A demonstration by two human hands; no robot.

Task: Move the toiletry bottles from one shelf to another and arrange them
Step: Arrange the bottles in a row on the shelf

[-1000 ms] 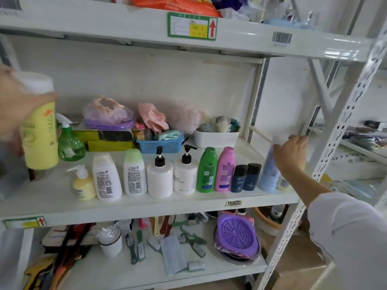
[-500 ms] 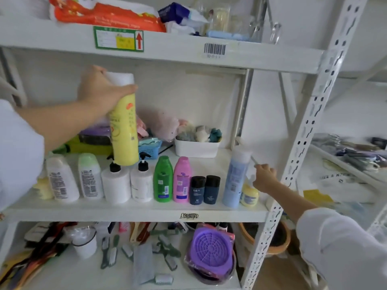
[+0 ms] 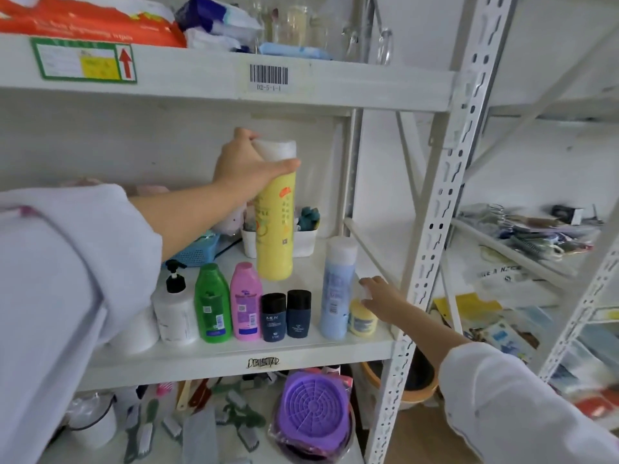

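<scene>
My left hand [image 3: 246, 167] grips the white cap of a tall yellow bottle [image 3: 276, 229]. It holds the bottle upright just above the middle shelf [image 3: 234, 360], behind the front row. That row holds a white pump bottle [image 3: 176, 313], a green bottle [image 3: 212, 306], a pink bottle [image 3: 246, 303], two small dark bottles [image 3: 286, 314] and a tall light-blue bottle [image 3: 336, 289]. At the row's right end my right hand [image 3: 383, 298] has its fingers curled over the white lid of a small yellow jar [image 3: 361, 321]. My left sleeve hides the bottles further left.
A white bin [image 3: 303, 244] and a blue basket [image 3: 201, 252] stand at the back of the shelf. The perforated upright post [image 3: 435, 229] rises right of my right hand. Brushes and a purple strainer [image 3: 313, 406] lie on the lower shelf. The top shelf [image 3: 201, 78] hangs close overhead.
My left hand carried the yellow bottle from the far left to behind the pink and dark bottles. My right hand left the blue bottle and dropped onto the small jar.
</scene>
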